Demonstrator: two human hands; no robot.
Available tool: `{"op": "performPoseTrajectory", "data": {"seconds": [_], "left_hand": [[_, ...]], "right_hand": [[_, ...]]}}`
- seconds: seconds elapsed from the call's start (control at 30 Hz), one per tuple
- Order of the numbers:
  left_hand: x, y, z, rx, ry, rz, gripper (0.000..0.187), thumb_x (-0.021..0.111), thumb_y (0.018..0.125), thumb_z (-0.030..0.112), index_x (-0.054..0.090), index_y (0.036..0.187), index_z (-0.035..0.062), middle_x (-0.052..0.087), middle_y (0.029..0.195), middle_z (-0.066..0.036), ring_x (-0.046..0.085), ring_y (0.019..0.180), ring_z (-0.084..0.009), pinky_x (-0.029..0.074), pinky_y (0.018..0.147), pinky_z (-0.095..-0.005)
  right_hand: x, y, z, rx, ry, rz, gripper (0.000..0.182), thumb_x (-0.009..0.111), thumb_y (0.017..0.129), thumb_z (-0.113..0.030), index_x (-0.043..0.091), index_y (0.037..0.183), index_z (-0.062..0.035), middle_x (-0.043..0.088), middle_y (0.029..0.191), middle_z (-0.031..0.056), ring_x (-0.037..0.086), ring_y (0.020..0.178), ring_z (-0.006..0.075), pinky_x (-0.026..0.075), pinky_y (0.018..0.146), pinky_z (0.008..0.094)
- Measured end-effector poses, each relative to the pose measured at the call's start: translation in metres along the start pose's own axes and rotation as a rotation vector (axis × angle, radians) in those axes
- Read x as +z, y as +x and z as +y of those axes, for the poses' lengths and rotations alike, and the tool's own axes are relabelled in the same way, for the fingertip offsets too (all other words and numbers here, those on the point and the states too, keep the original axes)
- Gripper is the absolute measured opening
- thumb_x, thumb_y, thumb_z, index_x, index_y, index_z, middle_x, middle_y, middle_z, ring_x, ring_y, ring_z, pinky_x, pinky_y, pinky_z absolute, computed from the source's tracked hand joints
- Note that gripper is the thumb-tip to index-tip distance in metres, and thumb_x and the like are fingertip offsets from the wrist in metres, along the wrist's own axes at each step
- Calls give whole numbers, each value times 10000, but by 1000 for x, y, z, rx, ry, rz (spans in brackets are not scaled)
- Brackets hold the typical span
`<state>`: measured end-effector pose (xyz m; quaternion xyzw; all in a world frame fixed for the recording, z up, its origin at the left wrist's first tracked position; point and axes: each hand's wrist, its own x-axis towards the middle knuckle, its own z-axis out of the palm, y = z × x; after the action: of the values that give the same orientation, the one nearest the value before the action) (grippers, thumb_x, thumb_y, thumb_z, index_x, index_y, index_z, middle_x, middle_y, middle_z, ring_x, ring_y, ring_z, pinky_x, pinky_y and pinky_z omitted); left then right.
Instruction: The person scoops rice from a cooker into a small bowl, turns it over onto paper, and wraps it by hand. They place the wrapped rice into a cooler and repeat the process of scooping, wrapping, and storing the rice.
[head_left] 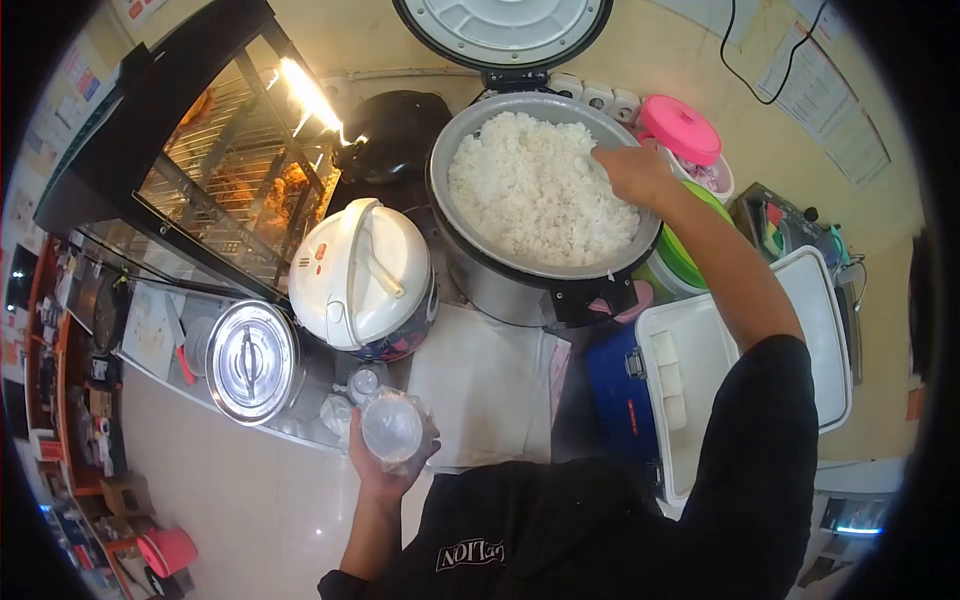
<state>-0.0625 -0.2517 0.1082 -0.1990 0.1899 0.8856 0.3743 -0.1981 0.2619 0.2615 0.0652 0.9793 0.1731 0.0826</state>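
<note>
Setting: a food counter [480, 385] against a pale wall, with a tiled floor at the near side and shelves of small goods far to the left.
Warming cabinet: a glass-fronted cabinet [215, 165] stands at the left rear, lit from inside, with browned food on its wire racks.
Large rice cooker: the large rice cooker [540, 215] stands at the centre rear, its lid [503, 30] swung fully up; the pot is nearly full of white rice [535, 190].
Right hand: the right hand [632, 172] reaches over the pot's right rim, fingers bent down onto the rice. Whether it grips anything cannot be told; the fingers hide what lies beneath.
Left hand: the left hand [385, 465] is held low before the counter edge, fingers wrapped from below around a clear plastic cup [392, 430] lined with thin plastic, mouth facing up.
Small rice cooker: a white small rice cooker [362, 275] with its lid closed sits just left of the large one.
Steel pot: a lidded steel pot [252, 360] stands at the counter's left end.
Cooler box: a blue cooler box [625, 395] with a white lid [745, 360] sits at the right, below the right forearm.
Pink-lidded container: a pink-lidded container [682, 130] stands behind the right hand, near the wall.
</note>
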Motion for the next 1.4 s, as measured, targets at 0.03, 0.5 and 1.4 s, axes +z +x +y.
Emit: {"op": "performPoseTrajectory", "data": {"seconds": [0.03, 0.5, 1.4], "left_hand": [[8, 1, 1, -8, 49, 42, 786, 343, 949, 720, 561, 1333, 70, 650, 1206, -189, 626, 1137, -446, 525, 866, -610], [109, 30, 26, 259, 462, -126, 725, 396, 936, 541, 462, 1455, 39, 638, 1253, -224, 706, 891, -354, 585, 599, -375], [280, 221, -2, -3, 59, -394, 605, 383, 975, 576, 527, 1281, 75, 560, 1034, -144, 497, 736, -260, 390, 567, -332]], "right_hand": [[-5, -4, -2, -13, 21, -30, 433, 545, 893, -60, 593, 1316, -141, 707, 1073, 181, 709, 991, 366, 569, 788, 491], [-1, -44, -44, -361, 412, -274, 399, 534, 940, -105, 647, 1321, -141, 715, 1155, 180, 695, 1036, 364, 519, 910, 480], [-134, -35, 16, -146, 297, 246, 270, 553, 936, -147, 586, 1192, -66, 705, 1052, 195, 689, 1001, 378, 549, 822, 491]]}}
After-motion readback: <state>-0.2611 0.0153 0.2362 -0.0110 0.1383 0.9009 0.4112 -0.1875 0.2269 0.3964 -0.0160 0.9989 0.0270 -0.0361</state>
